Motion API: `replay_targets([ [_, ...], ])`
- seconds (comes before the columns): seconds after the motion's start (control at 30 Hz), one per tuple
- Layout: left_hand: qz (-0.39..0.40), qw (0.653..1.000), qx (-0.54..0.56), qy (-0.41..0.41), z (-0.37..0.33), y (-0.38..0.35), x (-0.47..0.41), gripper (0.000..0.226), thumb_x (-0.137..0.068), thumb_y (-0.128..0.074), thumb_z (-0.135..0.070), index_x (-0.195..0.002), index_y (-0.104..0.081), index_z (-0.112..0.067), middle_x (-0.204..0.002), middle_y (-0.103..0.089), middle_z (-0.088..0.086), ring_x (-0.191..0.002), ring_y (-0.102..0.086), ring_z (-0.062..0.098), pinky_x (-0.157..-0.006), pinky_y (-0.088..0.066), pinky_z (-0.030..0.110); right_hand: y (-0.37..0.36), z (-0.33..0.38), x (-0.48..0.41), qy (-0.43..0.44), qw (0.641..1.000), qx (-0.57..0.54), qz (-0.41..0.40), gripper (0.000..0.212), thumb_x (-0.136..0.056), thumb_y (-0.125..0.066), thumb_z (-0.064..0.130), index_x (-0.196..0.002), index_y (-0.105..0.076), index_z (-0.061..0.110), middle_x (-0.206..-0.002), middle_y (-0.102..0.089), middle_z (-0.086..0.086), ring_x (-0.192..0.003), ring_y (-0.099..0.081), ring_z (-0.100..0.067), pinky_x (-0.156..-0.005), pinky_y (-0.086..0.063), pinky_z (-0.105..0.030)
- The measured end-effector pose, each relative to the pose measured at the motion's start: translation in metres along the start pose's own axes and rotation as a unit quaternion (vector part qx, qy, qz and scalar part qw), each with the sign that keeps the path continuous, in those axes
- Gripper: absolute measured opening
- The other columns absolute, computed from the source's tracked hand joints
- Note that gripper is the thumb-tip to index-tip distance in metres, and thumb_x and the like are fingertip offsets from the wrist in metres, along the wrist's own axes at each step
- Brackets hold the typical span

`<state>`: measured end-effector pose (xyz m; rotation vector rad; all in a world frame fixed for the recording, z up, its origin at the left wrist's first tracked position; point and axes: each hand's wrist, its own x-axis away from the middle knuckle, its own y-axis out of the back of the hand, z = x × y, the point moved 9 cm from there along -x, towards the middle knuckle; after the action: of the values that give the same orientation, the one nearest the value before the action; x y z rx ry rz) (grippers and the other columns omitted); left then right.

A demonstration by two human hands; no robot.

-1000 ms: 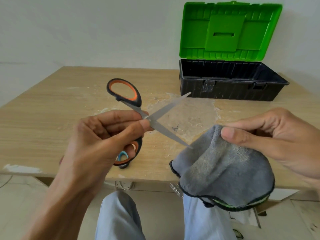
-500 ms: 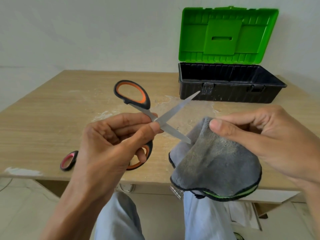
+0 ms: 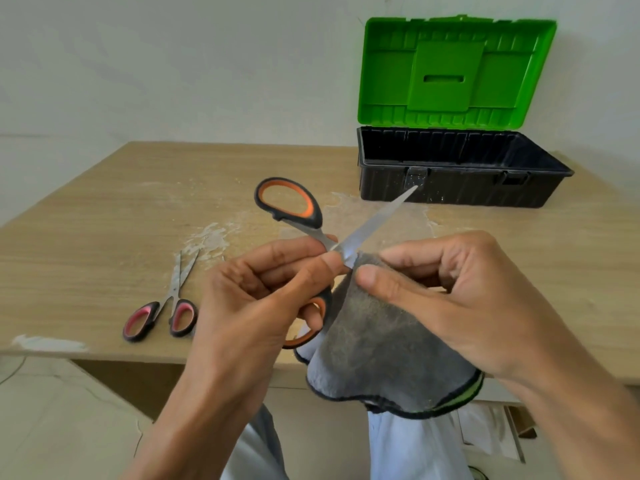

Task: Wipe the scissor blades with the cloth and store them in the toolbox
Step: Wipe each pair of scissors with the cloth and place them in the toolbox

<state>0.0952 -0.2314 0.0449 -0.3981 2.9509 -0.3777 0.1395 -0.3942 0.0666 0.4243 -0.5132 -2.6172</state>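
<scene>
My left hand (image 3: 252, 299) grips the orange-and-black scissors (image 3: 301, 216) near the pivot, with the blades spread apart. One blade points up and right toward the toolbox; the other is covered by the grey cloth (image 3: 384, 344). My right hand (image 3: 460, 299) pinches the cloth around that lower blade close to the pivot, thumb in front. The cloth hangs down over the table's front edge. The toolbox (image 3: 460, 181) stands at the back right, black base, green lid raised, interior looks empty.
A smaller pair of pink-and-black scissors (image 3: 166, 310) lies on the wooden table (image 3: 86, 223) at the left, near the front edge. White smears mark the tabletop in the middle. A wall stands behind the table. My legs show below.
My right hand has brought the cloth up and left along the lower blade to the pivot, covering it. The view has shifted, and the pink scissors now show in full.
</scene>
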Motion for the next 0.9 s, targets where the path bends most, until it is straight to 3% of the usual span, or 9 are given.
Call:
replay_targets([
  [0.17,-0.009,1.000,0.015,0.016,0.004,0.003,0.000,0.026,-0.059,-0.079,-0.018,-0.081,-0.078,-0.004,-0.079,-0.076,0.018,-0.039,-0.049,0.012,-0.040,-0.042,0.015,0.005,-0.005,0.001,-0.017,1.000,-0.008,0.016,0.026,-0.081,-0.072,0.045,-0.091,-0.085,0.025,-0.081,-0.083,0.001,-0.077,-0.080,-0.025,-0.080,-0.061,-0.061],
  [0.3,-0.013,0.999,0.027,0.022,0.006,0.004,-0.001,0.022,-0.058,-0.079,-0.018,-0.077,-0.078,-0.007,-0.081,-0.077,0.018,-0.039,-0.048,0.011,-0.040,-0.042,0.015,0.009,-0.011,0.005,-0.036,0.999,-0.023,0.020,0.024,-0.078,-0.073,0.044,-0.089,-0.086,0.025,-0.082,-0.083,0.004,-0.078,-0.080,-0.018,-0.084,-0.064,-0.051],
  [0.43,-0.013,1.000,0.016,0.022,0.008,0.001,-0.004,0.020,-0.063,-0.078,-0.015,-0.080,-0.078,-0.005,-0.083,-0.076,0.021,-0.039,-0.049,0.012,-0.041,-0.044,0.016,0.008,-0.015,0.001,-0.042,0.998,-0.045,-0.004,0.024,-0.078,-0.076,0.042,-0.089,-0.086,0.024,-0.085,-0.083,0.001,-0.082,-0.080,-0.021,-0.089,-0.063,-0.050],
  [0.7,-0.011,0.999,0.005,0.031,0.010,0.007,-0.006,0.021,-0.069,-0.075,-0.014,-0.085,-0.076,-0.002,-0.080,-0.077,0.012,-0.043,-0.050,0.009,-0.042,-0.043,0.014,0.015,-0.022,0.002,-0.058,0.994,-0.089,0.006,0.024,-0.075,-0.077,0.034,-0.091,-0.086,0.018,-0.086,-0.084,-0.001,-0.082,-0.081,-0.019,-0.076,-0.063,-0.023],
  [0.9,-0.005,0.998,0.031,0.049,0.014,0.000,-0.007,0.015,-0.067,-0.076,-0.015,-0.080,-0.077,-0.008,-0.068,-0.067,0.008,-0.040,-0.048,0.011,-0.043,-0.043,0.015,0.012,-0.026,0.001,-0.075,0.987,-0.144,-0.009,0.022,-0.076,-0.076,0.030,-0.091,-0.085,0.016,-0.088,-0.084,-0.003,-0.084,-0.081,-0.017,-0.079,-0.062,-0.020],
])
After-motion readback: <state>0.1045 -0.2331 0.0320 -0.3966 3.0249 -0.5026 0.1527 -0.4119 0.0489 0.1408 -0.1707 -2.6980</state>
